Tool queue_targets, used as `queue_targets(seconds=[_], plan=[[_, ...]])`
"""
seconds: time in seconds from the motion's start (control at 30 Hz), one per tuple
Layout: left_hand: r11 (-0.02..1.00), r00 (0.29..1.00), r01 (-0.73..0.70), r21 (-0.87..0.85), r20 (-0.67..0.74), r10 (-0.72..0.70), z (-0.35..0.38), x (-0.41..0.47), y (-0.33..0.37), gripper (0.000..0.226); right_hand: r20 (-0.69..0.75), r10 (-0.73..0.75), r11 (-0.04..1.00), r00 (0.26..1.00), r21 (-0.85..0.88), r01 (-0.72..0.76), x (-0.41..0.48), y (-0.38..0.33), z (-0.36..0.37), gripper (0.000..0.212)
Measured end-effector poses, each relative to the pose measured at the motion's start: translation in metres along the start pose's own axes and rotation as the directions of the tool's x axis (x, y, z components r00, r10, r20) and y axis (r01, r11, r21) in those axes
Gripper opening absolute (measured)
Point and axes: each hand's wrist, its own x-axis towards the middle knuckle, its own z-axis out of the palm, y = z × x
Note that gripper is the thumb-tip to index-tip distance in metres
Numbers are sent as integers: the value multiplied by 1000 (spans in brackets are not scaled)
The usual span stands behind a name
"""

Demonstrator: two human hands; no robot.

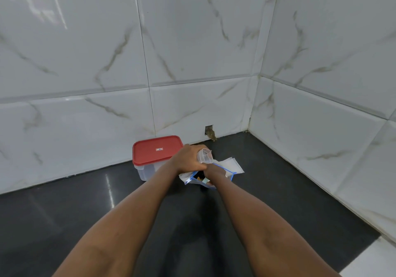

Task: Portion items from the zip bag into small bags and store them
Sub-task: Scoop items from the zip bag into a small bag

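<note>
While the left hand (188, 158) grips a small bag (204, 155), the right hand (214, 170) reaches into the zip bag (194, 180).
Its fingers are hidden, so I cannot tell its grip; the zip bag sits on the counter (85, 212) beside a red-lidded box (157, 150).

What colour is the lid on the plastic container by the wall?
Red lid, with a small label at its centre; it shows in the head view.

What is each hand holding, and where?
The left hand grips a small clear bag just below its open mouth. The right hand reaches into the zip bag; its grasp is hidden.
</note>
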Motion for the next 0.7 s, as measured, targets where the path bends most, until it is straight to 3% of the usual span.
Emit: queue_targets(seconds=[0.07, 0.13, 0.2, 0.27, 0.43, 0.57, 0.7], plan=[[1000, 1000, -4, -11, -6, 4, 0, 0, 1, 44, 39, 139, 935, 989, 323, -144, 4, -3, 1, 32], [1000, 1000, 4, -29, -8, -4, 0, 2, 1, 44, 128, 271, 711, 954, 642, -287, 8, -3, 3, 27], [999, 1000, 14, -43, -6, -15, -1, 2, 0, 44, 190, 309, 509, 932, 795, -331, 6, -3, 4, 22], [999, 1000, 18, -47, -5, -18, -1, 3, 0, 45, 209, 300, 466, 931, 819, -334, 2, -1, 2, 28], [998, 999, 38, -45, -5, -39, 0, 6, -3, 51, 242, 239, 470, 940, 818, -330, -3, -7, 3, 32], [998, 999, 44, -42, -7, -44, -1, 7, -4, 51, 265, 201, 335, 943, 886, -321, -2, -8, 6, 32], [996, 997, 72, -52, -26, -73, -3, 6, -5, 51, 255, 198, 295, 946, 906, -305, 5, -16, 17, 24]])
